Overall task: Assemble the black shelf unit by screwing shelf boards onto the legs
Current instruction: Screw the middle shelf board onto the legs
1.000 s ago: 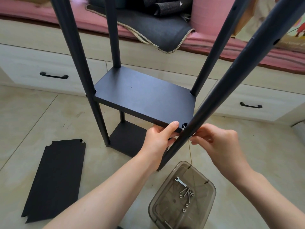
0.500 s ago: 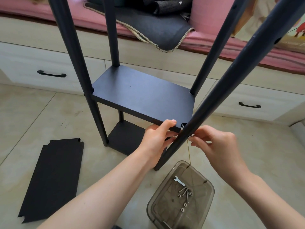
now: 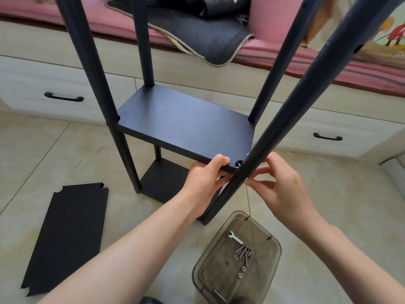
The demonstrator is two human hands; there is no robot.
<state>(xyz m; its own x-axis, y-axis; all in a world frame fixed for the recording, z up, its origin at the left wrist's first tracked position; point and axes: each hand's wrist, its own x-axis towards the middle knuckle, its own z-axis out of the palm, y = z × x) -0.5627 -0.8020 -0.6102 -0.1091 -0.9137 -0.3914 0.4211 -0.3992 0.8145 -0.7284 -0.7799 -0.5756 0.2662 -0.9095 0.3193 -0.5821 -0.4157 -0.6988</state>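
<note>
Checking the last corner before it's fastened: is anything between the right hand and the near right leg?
Nothing visible. The right hand has its fingertips at the leg, where a small silver part shows. The left hand grips the shelf board from the other side.

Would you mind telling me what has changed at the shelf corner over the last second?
Very little. The left hand keeps gripping the front edge of the shelf board, thumb on top. The right hand stays at the front right leg, its fingertips working at something small there, too small to identify. The spare board and the box of screws on the floor have not moved.
</note>
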